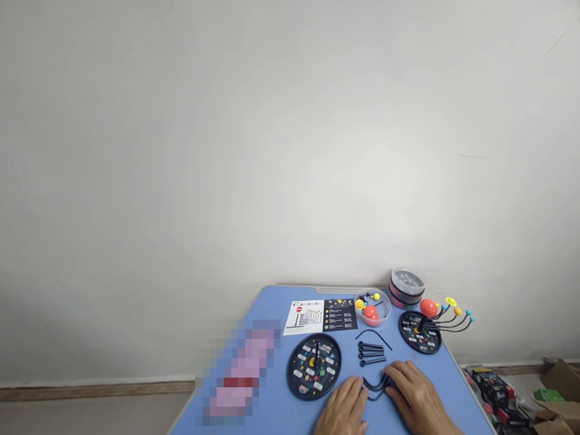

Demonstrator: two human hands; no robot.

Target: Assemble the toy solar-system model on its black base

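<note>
My left hand [345, 406] and my right hand [414, 389] rest on the blue table [272, 386] near its front edge, fingers curled around thin black curved rods [375, 386] that lie between them. Just beyond lie several straight black rods [370, 354] and one long bent rod [374, 333]. A black round base with planet pictures [314, 365] sits left of my left hand. A clear bowl [373, 307] holds a red ball and small yellow balls.
A built planet model [423, 329] with a red ball and coloured balls on arms stands at the right. A clear lidded tub [406, 288] is behind it. An instruction sheet [321, 316] lies at the back. Boxes [498, 393] lie on the floor at right.
</note>
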